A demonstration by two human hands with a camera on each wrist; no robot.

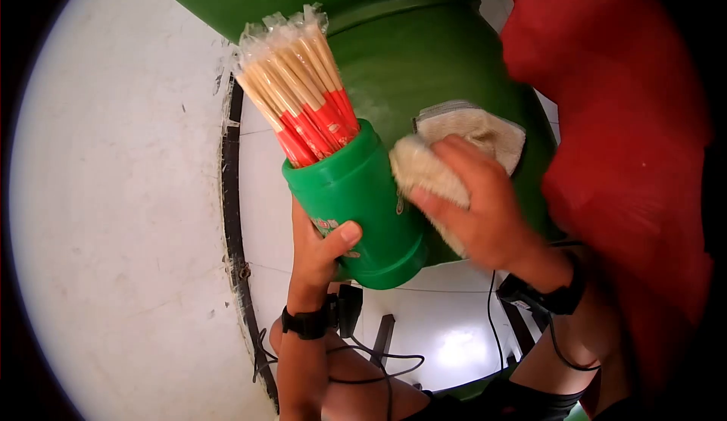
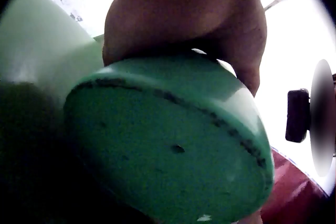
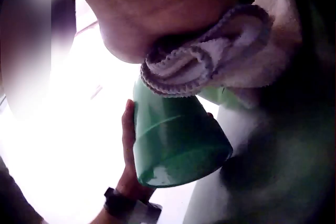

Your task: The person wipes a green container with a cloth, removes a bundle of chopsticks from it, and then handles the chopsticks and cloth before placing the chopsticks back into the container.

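Note:
A green cylindrical holder (image 1: 356,209), tilted, carries several wrapped chopsticks (image 1: 303,95) with red lower sleeves. My left hand (image 1: 318,251) grips its lower side, thumb across the front; the left wrist view shows the holder's round base (image 2: 173,150) below that hand (image 2: 184,19). Against the holder's right side, my right hand (image 1: 481,205) holds a folded beige cloth (image 1: 428,171), slightly blurred. In the right wrist view the cloth (image 3: 205,61) is bunched under the right hand (image 3: 157,14), with the holder (image 3: 176,145) beyond it.
Behind the holder is a green plastic surface (image 1: 424,57). Red fabric (image 1: 628,118) hangs along the right. A pale surface with a dark edge (image 1: 231,163) lies at the left. Black cables (image 1: 379,357) run near the wrists and legs.

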